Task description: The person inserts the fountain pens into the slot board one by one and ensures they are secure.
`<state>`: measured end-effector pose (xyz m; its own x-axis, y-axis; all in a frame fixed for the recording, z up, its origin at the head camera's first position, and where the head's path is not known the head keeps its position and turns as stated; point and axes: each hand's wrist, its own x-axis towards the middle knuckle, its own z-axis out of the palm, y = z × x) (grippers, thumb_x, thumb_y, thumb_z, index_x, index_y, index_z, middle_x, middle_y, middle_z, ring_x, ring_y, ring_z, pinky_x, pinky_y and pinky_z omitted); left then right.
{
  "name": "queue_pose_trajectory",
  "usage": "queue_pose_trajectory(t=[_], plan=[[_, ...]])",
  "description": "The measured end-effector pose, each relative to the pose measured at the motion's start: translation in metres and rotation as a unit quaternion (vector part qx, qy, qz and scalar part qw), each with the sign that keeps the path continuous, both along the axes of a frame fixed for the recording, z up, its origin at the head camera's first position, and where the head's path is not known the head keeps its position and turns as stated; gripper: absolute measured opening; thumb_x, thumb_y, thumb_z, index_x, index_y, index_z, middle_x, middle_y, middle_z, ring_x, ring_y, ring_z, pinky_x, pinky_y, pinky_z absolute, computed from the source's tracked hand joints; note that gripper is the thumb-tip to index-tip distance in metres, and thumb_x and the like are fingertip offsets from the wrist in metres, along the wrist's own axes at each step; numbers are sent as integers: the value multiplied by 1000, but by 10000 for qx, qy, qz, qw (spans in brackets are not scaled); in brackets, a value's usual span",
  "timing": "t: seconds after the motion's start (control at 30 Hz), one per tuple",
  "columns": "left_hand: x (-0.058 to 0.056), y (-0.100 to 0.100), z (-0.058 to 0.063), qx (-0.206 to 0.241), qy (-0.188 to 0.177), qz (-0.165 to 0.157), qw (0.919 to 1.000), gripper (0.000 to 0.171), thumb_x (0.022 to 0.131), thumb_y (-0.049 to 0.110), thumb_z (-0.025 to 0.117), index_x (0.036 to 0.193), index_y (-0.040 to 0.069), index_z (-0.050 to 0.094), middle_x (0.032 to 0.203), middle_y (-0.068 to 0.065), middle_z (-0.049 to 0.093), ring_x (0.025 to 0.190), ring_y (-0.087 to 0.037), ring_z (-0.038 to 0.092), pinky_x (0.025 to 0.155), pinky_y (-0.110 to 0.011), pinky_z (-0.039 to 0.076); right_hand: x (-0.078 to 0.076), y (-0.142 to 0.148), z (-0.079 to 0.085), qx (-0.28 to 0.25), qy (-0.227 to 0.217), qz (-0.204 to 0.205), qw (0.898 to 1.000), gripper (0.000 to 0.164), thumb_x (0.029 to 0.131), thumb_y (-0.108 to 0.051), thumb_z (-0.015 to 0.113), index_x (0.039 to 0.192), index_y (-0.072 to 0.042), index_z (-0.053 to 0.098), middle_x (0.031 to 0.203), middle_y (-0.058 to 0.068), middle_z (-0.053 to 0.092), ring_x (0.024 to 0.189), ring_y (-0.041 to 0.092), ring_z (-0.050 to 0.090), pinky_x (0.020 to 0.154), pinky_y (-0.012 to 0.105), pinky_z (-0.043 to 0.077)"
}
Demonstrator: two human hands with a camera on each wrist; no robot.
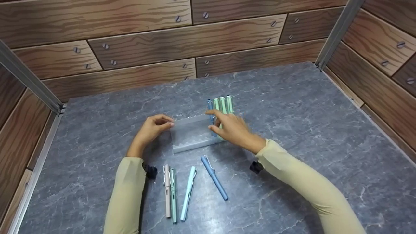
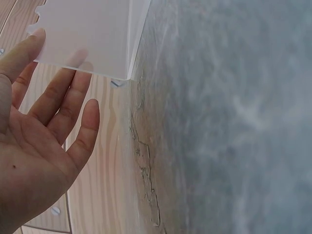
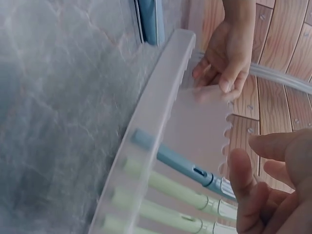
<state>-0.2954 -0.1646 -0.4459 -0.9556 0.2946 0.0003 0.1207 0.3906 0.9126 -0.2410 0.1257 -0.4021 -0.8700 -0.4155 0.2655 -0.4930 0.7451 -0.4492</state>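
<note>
A translucent plastic pen rack (image 1: 191,130) with notched edges stands on the table between both hands. My left hand (image 1: 152,128) pinches its left edge, thumb on one face and fingers on the other; the left wrist view shows this grip on the panel (image 2: 92,36). Three light green pens (image 1: 229,104) lie side by side in the rack's right part, with a blue pen (image 3: 183,165) to their left. Over these pens hovers my right hand (image 1: 235,128), its thumb and forefinger apart near the blue pen and holding nothing. It partly hides the pens in the head view.
In front of the rack lie a pinkish-beige pen (image 1: 167,198), a dark green pen (image 1: 174,201), a light blue pen (image 1: 188,198) and another blue pen (image 1: 215,178). Wood-patterned walls (image 1: 146,42) enclose the marbled grey table (image 1: 276,97) at the back and sides.
</note>
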Motion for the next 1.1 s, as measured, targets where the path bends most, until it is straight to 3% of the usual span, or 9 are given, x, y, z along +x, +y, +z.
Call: queue_pose_trajectory(t=[0.2, 0.43, 0.57, 0.7, 0.9, 1.1], plan=[[0, 0, 0, -26, 51, 11, 10000, 22, 89, 17, 69, 106, 2, 69, 96, -1, 69, 83, -5, 60, 75, -22, 48, 10, 0, -7, -108, -288, 369, 9988, 44, 91, -23, 67, 132, -16, 54, 78, 2, 69, 48, 5, 39, 48, 21, 33], [1, -1, 2, -72, 59, 26, 10000, 22, 89, 17, 69, 106, 3, 69, 98, -3, 70, 85, -6, 61, 77, -22, 48, 18, 1, -16, -231, -901, 660, 9935, 42, 90, -22, 68, 130, -16, 57, 82, 3, 69, 54, 9, 49, 52, 23, 39], [1, -1, 1, -84, 53, 13, 9999, 23, 89, 17, 69, 107, 2, 69, 100, -6, 70, 85, -7, 61, 78, -23, 48, 22, 3, -18, -426, -1677, 894, 9809, 43, 91, -21, 67, 132, -14, 55, 86, 6, 68, 53, 21, 61, 48, 24, 48], [0, -1, 1, -120, 7, 7, 9999, 24, 89, 18, 69, 107, 3, 69, 100, -5, 70, 86, -7, 61, 78, -24, 47, 24, 5, -18, -399, -2349, 1109, 9649, 46, 91, -23, 68, 133, -13, 53, 90, 6, 67, 57, 27, 64, 49, 27, 51], [1, -1, 2, -120, -55, 2, 9999, 26, 89, 20, 69, 109, 3, 69, 97, -3, 70, 86, -7, 60, 79, -27, 47, 24, 6, -22, -98, -2807, 1457, 9486, 48, 91, -22, 67, 135, -11, 51, 90, 4, 65, 60, 29, 65, 53, 31, 52], [0, -1, 1, -76, -47, -36, 10000, 27, 90, 17, 69, 111, 0, 68, 98, -5, 70, 83, -5, 60, 78, -26, 47, 25, 4, -27, -47, -2997, 1666, 9394, 48, 91, -17, 68, 135, -7, 50, 90, 6, 64, 60, 28, 64, 55, 37, 55]])
